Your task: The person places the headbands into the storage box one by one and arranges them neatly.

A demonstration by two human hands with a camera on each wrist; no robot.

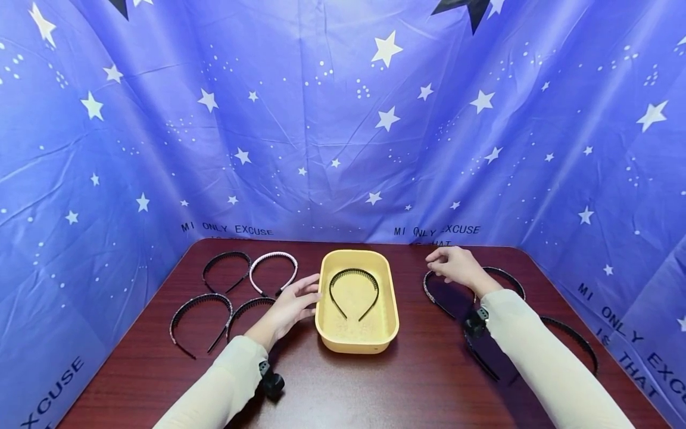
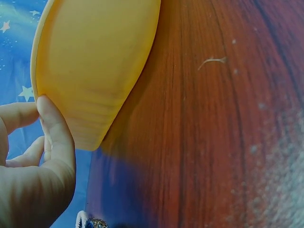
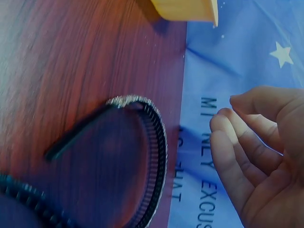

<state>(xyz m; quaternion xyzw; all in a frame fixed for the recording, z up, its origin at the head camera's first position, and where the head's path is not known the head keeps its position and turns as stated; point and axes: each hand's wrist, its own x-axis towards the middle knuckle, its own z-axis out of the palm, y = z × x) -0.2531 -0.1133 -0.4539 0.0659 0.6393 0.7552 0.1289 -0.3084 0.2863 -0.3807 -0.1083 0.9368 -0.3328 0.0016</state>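
Observation:
A yellow plastic basin (image 1: 395, 313) stands mid-table, with one black toothed headband (image 1: 354, 271) lying inside it. At the basin's left side, my left hand (image 1: 286, 310) pinches the rim between thumb and fingers; the left wrist view shows the thumb (image 2: 56, 126) against the outer wall. My right hand (image 1: 455, 265) hovers at the far right of the table, fingers loosely bent and nothing between them. Below it lies a glittery headband (image 3: 159, 142), its inner teeth visible in the right wrist view. The right forearm partly covers the headbands around it.
Left of the basin lie a black headband (image 1: 225, 254), a pale pink one (image 1: 274, 254), a glittery dark one (image 1: 200, 298) and another black one (image 1: 252, 302) partly behind the left hand. More headbands (image 1: 581, 336) lie at right. A blue star-printed curtain (image 1: 332, 119) encloses the table (image 1: 343, 393).

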